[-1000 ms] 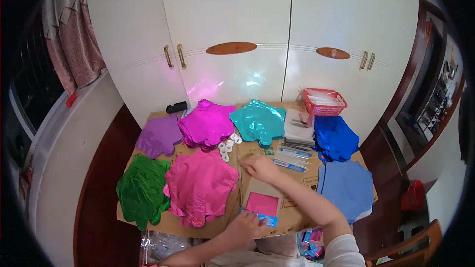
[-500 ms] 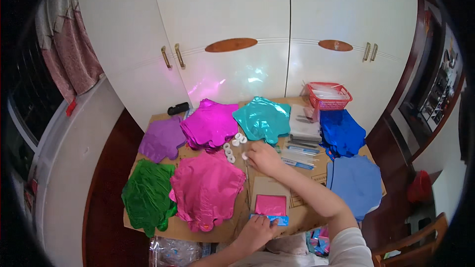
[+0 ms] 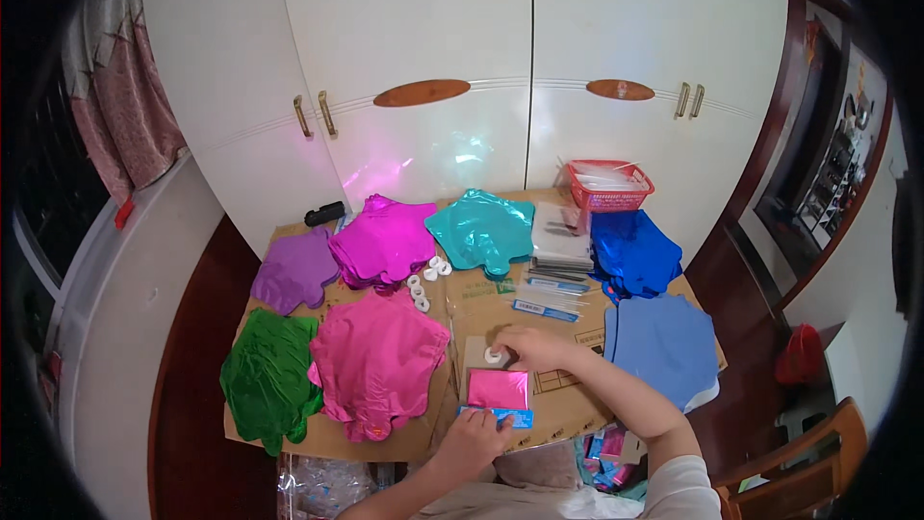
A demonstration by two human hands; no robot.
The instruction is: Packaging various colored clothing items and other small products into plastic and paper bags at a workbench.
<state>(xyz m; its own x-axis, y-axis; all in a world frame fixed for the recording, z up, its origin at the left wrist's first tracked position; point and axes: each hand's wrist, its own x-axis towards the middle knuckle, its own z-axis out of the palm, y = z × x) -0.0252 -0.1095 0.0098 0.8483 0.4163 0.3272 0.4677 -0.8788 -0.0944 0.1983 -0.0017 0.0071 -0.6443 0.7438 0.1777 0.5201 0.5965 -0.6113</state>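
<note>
Two hands work a small flat packet of folded pink foil with a blue header strip (image 3: 498, 393), lying on the cardboard-covered table (image 3: 577, 404) near its front edge. The left hand (image 3: 472, 438) presses its blue strip, fingers curled; the right hand (image 3: 525, 347) pinches a small white tape roll (image 3: 494, 356) just above. This looks like the sealing step, calling next for a steady pull of tape.

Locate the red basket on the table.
In the head view, the red basket sits at the table's far right edge, against the white cupboard doors, behind the dark blue foil stack.

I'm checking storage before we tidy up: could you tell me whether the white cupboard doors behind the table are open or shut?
Shut. The white cupboard doors lie flush, their handles side by side, with no interior showing.
</note>
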